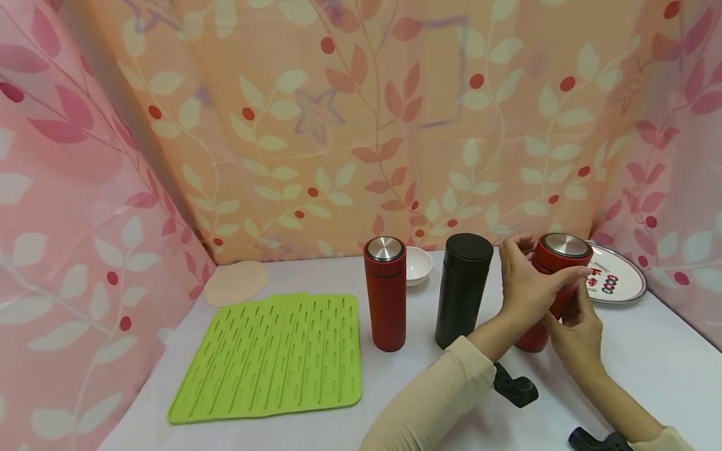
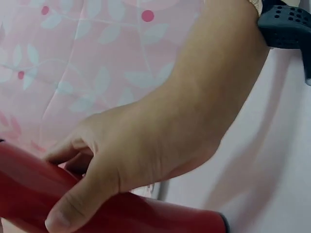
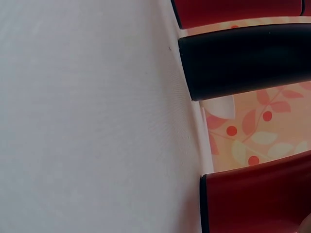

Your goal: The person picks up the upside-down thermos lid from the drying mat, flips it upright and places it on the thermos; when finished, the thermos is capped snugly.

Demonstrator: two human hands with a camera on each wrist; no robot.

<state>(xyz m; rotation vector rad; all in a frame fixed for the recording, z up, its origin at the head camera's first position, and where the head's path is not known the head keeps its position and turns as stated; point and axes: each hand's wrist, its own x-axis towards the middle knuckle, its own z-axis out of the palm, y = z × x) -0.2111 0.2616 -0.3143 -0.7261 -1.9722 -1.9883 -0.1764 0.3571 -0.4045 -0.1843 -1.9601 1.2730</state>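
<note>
A red thermos with a steel-topped lid (image 1: 564, 245) stands at the right of the table, its base at the tabletop. My left hand (image 1: 526, 282) holds its upper part near the lid, thumb across the front and fingers behind. Lower down, my right hand (image 1: 580, 343) grips the thermos body from the right. The left wrist view shows that right hand (image 2: 136, 141) with thumb and fingers around the red body (image 2: 175, 216). In the right wrist view the lower body (image 3: 252, 199) appears, with a fingertip at the frame's corner.
Left of my hands stand a black thermos (image 1: 464, 291) and another red thermos (image 1: 386, 300). A white bowl (image 1: 418, 266) sits behind them. A green ribbed mat (image 1: 271, 357) and a round beige piece (image 1: 235, 283) lie left. Behind the held thermos is a patterned plate (image 1: 626, 275).
</note>
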